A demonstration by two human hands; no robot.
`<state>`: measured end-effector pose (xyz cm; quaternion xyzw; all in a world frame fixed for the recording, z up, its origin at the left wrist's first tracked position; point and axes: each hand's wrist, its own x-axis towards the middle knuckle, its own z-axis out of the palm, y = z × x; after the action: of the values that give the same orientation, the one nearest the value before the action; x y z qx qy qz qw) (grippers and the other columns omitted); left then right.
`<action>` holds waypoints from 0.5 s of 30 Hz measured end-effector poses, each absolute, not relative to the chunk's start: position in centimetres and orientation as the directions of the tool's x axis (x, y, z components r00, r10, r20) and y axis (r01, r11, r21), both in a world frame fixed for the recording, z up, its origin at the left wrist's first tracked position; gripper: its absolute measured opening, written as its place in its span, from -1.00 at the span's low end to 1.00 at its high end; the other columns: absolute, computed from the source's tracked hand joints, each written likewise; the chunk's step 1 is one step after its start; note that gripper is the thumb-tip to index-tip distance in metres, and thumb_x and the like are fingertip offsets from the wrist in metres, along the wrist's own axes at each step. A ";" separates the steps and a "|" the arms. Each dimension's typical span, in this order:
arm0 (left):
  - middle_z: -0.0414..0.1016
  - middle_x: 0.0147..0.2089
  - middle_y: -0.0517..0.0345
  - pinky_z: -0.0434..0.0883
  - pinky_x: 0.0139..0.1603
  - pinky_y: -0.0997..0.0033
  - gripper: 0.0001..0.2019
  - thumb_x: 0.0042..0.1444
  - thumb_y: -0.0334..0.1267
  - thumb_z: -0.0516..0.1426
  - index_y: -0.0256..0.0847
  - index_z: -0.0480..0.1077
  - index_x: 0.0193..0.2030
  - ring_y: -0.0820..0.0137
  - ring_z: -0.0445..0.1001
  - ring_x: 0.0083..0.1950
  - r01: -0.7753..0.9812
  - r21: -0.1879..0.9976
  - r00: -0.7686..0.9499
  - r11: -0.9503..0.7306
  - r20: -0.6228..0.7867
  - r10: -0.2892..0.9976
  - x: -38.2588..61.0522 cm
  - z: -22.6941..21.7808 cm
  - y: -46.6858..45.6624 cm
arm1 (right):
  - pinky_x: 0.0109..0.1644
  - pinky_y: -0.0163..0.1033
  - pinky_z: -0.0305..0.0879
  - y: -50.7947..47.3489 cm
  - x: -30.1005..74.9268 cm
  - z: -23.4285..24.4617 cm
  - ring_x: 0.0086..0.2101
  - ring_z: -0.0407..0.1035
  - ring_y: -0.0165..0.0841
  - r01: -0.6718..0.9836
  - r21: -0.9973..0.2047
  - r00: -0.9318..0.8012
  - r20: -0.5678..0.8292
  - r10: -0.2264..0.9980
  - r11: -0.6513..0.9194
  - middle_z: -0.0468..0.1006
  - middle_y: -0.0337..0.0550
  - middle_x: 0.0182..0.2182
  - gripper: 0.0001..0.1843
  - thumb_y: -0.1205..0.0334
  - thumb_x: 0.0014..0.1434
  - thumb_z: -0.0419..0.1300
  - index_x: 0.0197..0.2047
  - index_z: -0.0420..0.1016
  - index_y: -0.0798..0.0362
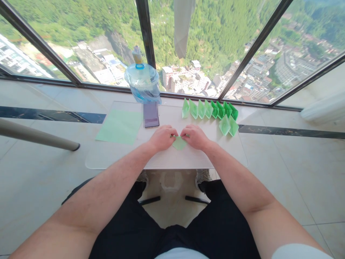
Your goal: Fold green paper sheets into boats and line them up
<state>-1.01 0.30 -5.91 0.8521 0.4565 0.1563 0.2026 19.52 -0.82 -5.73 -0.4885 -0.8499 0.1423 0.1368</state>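
My left hand [162,137] and my right hand [194,137] meet at the middle of a small white table [113,158]. Both hands are closed in a pinch on a small folded light-green paper [179,144] lying between them. Only its lower corner shows below my fingers. To the left on the table lies a stack of flat light-green paper sheets [120,126].
Several folded green paper boats [210,109] stand in a row at the table's far right, with two more [228,126] in front. A phone [151,114] leans against a large water bottle [142,82] by the window. A grey pole [37,137] crosses at the left.
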 end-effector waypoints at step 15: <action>0.47 -0.06 -0.08 0.33 0.07 0.14 -0.72 0.25 -0.15 0.11 -0.22 0.51 -0.01 0.16 0.38 -0.01 0.663 0.170 0.721 -0.729 0.119 0.683 -2.0 -4.8 -3.0 | 0.02 -0.13 0.05 -3.8 20.8 -5.4 -0.08 0.28 -0.22 0.747 -0.172 -0.632 0.114 0.767 0.642 0.55 -0.03 -0.11 -0.70 0.23 0.39 0.02 -0.01 0.57 0.04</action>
<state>-2.03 -3.00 -4.79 0.9258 0.3632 0.0869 0.0576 20.81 -3.76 -5.36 -0.4198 -0.9017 0.0542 0.0886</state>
